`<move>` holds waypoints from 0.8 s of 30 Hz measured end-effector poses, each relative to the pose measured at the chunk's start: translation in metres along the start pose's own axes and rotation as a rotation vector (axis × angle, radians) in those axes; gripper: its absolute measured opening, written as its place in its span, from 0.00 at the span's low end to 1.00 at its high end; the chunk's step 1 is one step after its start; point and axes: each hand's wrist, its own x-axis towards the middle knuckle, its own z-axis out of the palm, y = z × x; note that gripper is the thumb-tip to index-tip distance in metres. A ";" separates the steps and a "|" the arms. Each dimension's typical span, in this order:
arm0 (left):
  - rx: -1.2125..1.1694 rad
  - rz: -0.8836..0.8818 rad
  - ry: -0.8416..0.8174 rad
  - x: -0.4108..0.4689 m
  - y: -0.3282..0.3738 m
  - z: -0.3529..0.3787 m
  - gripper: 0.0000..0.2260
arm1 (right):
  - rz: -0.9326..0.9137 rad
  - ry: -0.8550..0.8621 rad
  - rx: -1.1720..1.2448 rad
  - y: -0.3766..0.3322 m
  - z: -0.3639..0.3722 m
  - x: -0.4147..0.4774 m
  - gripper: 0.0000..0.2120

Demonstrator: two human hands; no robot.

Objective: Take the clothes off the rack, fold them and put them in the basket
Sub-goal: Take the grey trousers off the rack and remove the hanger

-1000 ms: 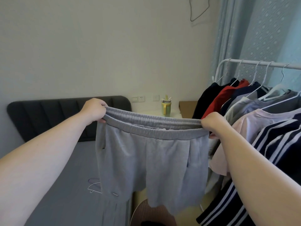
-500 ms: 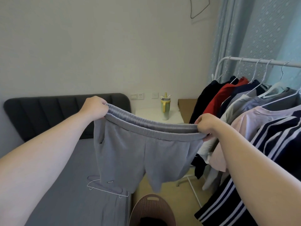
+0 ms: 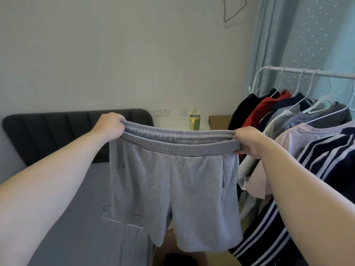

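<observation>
While left hand (image 3: 110,124) and right hand (image 3: 247,140) hold shorts (image 3: 172,189), these half-hide basket (image 3: 170,239).

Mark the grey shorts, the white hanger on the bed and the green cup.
grey shorts (image 3: 178,189), head view, middle of the front fabric
white hanger (image 3: 134,225), head view, its bottom bar
green cup (image 3: 194,123), head view, its body
</observation>
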 end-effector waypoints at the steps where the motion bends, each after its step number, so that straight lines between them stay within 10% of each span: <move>1: -0.003 0.015 -0.032 -0.001 0.001 -0.001 0.10 | -0.003 -0.033 -0.016 0.002 0.001 0.000 0.14; 10: 0.142 0.156 -0.330 0.000 -0.013 0.002 0.08 | -0.190 -0.481 -0.535 0.019 -0.007 0.002 0.33; 16: -0.392 -0.040 -0.530 0.000 -0.024 -0.006 0.14 | -0.133 -0.589 -0.154 0.023 -0.027 -0.002 0.23; 19: -0.747 -0.122 -0.666 0.002 -0.022 -0.004 0.35 | 0.034 -0.493 0.138 0.026 -0.028 0.000 0.31; 24: -0.616 -0.278 -0.481 0.008 0.012 0.024 0.13 | 0.225 -0.135 0.225 0.025 -0.007 0.007 0.25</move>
